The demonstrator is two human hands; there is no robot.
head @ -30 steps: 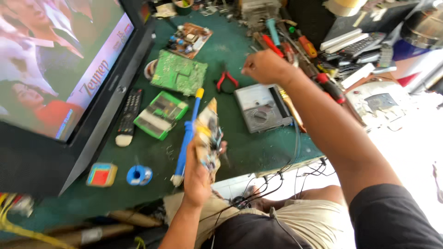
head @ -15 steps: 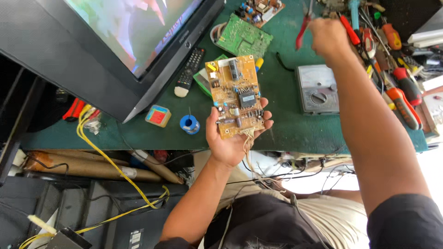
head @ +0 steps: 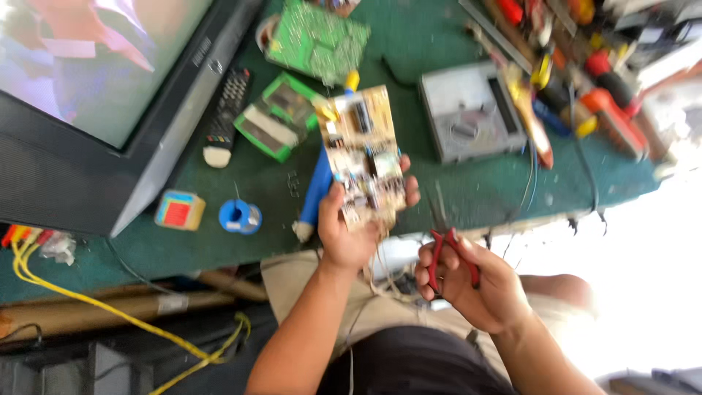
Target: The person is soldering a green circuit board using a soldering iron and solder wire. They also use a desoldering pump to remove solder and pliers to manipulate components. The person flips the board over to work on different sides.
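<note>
The left hand (head: 351,227) grasped a circuit board (head: 364,157) above the green table (head: 439,44), just right of the television (head: 95,95). The right hand (head: 475,281) clenched red pliers (head: 442,256) below the board; its dangling wires could snag in them.

- Your left hand (head: 349,232) covers the bottom end of the circuit board (head: 363,154), so you can't see that part.
- Your right hand (head: 474,281) hides most of the red pliers (head: 442,253). Only the handles peek out.
- The TV (head: 95,95) is cut off at the top and left edges.
- The tools (head: 585,66) at the top right are a blur. You can't tell them apart.
- The small parts on the board are too blurry to make out.
- The blue tool (head: 316,192) goes behind the board.
</note>
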